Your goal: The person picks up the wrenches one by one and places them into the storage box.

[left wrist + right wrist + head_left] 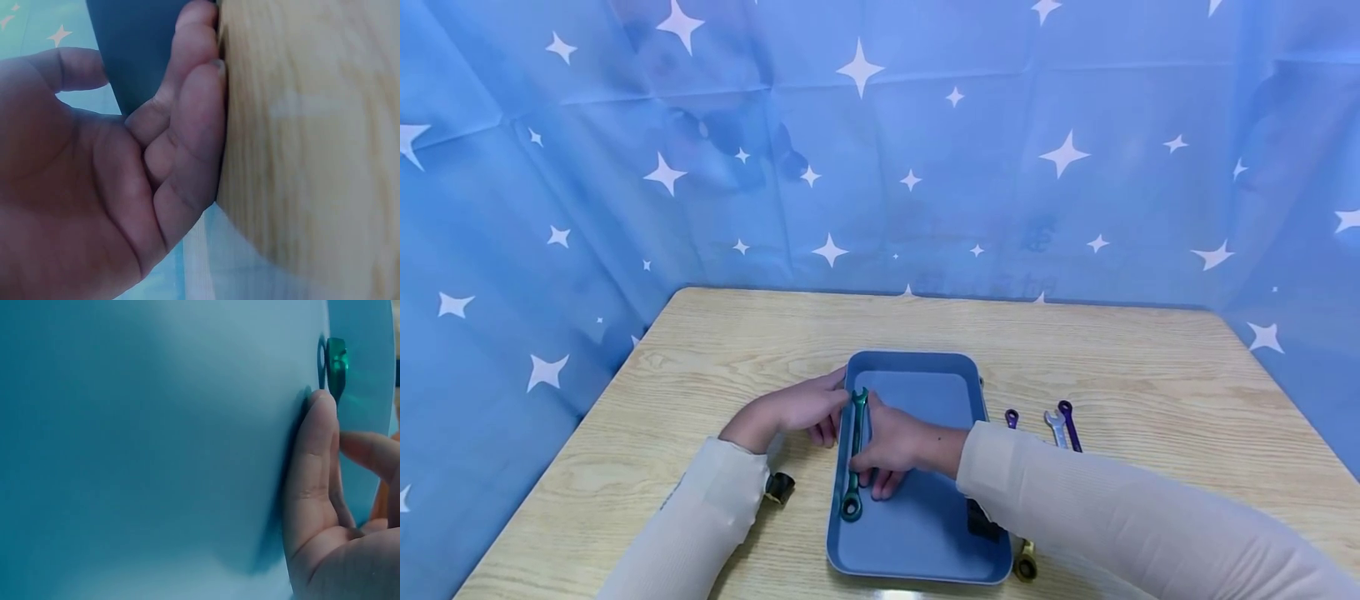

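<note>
A starry blue curtain (970, 150) with faint, unreadable characters (1039, 234) backs the wooden table (737, 342). A green wrench (857, 427) runs near to far inside the blue tray (917, 533), beside its left wall, forked end far, ring end near. The right hand (895, 442) pinches it; the left hand's (801, 408) loosely bent fingers touch the tray's left side.

From my feeds, the head view looks forward and down over the right hand's (895, 443) grip on the green wrench (859, 421), far enough back to take in the tabletop (1150, 358) and starry curtain (925, 125). My left wrist view, turned sideways, faces the left hand's (801, 407) palm closely, left of the grip. My right wrist view looks closely across the tray (917, 542) floor beside the grip, sharing wrench and tray with the head.
</note>
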Demonstrator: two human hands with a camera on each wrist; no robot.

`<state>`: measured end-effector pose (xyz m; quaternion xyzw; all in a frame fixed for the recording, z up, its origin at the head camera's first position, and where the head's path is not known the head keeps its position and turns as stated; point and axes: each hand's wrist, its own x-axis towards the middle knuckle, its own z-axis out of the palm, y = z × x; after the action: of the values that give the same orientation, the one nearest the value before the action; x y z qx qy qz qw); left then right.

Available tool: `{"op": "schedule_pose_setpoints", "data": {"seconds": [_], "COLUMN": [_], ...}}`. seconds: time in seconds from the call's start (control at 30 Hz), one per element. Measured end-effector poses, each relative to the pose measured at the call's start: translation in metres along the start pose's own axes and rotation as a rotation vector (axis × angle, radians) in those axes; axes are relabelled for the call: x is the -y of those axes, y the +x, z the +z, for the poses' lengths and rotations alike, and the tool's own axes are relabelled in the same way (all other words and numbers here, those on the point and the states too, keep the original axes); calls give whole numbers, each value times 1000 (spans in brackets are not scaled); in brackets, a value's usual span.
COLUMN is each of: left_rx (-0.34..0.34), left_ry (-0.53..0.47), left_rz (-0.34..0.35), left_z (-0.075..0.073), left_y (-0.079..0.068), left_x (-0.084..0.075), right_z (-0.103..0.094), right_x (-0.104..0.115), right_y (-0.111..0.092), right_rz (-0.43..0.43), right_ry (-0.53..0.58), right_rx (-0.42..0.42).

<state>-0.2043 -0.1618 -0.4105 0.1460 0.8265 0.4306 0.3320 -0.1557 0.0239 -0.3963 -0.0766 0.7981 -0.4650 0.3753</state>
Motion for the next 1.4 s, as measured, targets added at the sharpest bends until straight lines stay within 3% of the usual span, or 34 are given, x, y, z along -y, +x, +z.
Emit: {"op": "schedule_pose_setpoints", "data": {"seconds": [0.27, 0.4, 0.87, 1.13, 1.4], "left_rx": [-7, 1, -7, -26, -15], "left_ry": [1, 4, 7, 18, 33], "left_rz": [10, 23, 14, -1, 21], "left_z": [1, 1, 4, 3, 2], "left_y": [0, 1, 2, -1, 0], "left_x": [1, 1, -1, -1, 0], "right_z": [-11, -23, -79, -108, -124], "right_x": [2, 4, 4, -1, -20], "right_y": [-8, -18, -65, -89, -108], "right_rz": [-24, -42, -287, -301, -306], "right_ry": [1, -25, -221, -242, -272], "right_rx": [55, 41, -151, -288, -358]}}
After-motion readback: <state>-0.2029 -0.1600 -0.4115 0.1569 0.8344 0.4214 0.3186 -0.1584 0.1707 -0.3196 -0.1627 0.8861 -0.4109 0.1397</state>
